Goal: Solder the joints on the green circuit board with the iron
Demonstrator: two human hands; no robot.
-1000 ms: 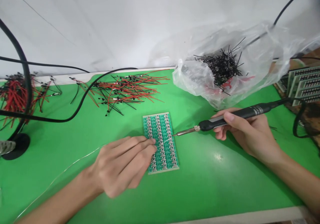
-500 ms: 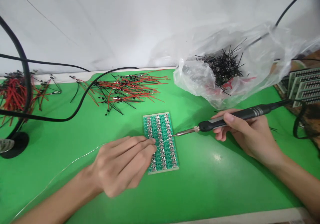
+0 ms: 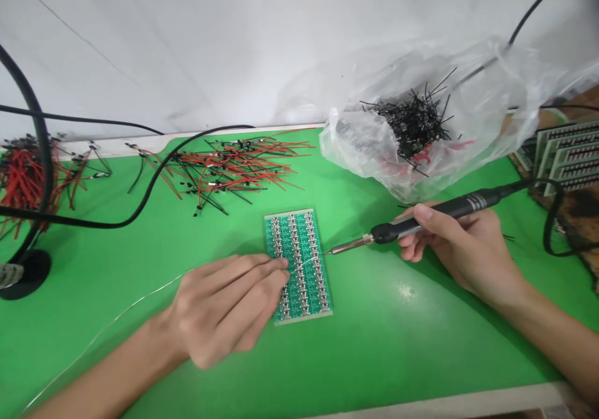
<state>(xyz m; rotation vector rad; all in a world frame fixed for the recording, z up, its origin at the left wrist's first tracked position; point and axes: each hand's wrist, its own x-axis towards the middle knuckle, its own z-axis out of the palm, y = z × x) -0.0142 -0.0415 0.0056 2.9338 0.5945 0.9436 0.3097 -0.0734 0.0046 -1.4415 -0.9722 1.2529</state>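
Note:
A green circuit board [image 3: 314, 303] with three columns of silvery joints lies flat on the green mat. Over its left side is my left hand [image 3: 234, 307], fingertips pinched on a thin solder wire [image 3: 135, 300]. The wire's free end reaches across the board to the right-hand column, while its tail trails away to the lower left. My right hand [image 3: 458, 244] grips a black soldering iron [image 3: 449, 210] like a pen. The iron's metal tip meets the board's right edge area, close to the solder end; exact contact is too small to tell.
Red and black wires [image 3: 234, 163] lie in a pile behind the board, with another bunch [image 3: 23, 176] at far left. A clear plastic bag [image 3: 365, 151] of black leads stands behind right. Several boards [image 3: 571, 157] stand at right. A black cable [image 3: 150, 194] loops across the left.
The whole view has shifted slightly, so everything appears a little further left. Both hands keep their grips, and the solder and iron tip stay by the right-hand column.

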